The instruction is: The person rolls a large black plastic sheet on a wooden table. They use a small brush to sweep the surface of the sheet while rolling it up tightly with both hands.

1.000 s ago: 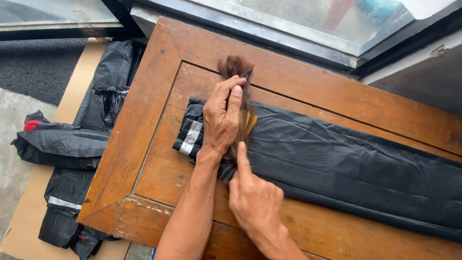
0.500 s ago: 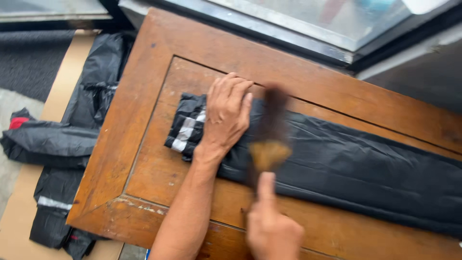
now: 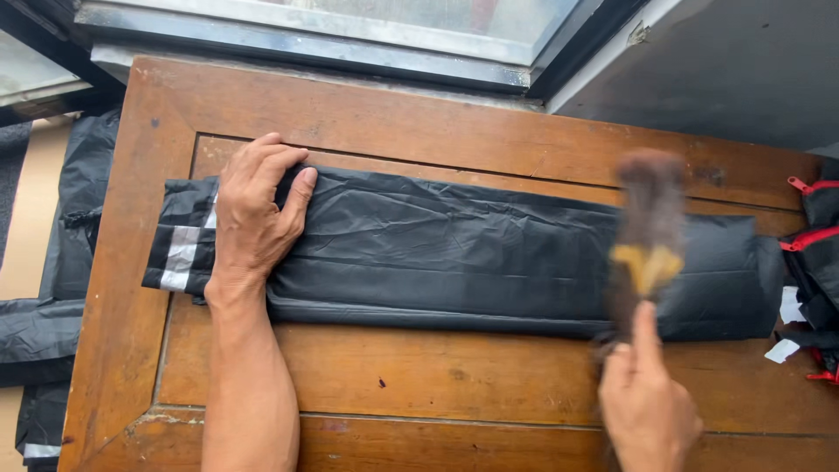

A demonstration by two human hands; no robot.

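A brown wooden tabletop (image 3: 454, 385) carries a long folded black garment (image 3: 489, 253) lying lengthwise across its recessed middle panel, its left end showing a grey reflective stripe (image 3: 182, 255). More black clothing (image 3: 52, 297) lies off the tabletop's left edge, and black gear with red zipper pulls (image 3: 813, 236) sits at the right. The left hand (image 3: 258, 218) lies open and flat on the garment near its left end. The right hand (image 3: 647, 402) is closed around the handle of a blurred, dark-bristled brush (image 3: 647, 236) held over the garment's right end.
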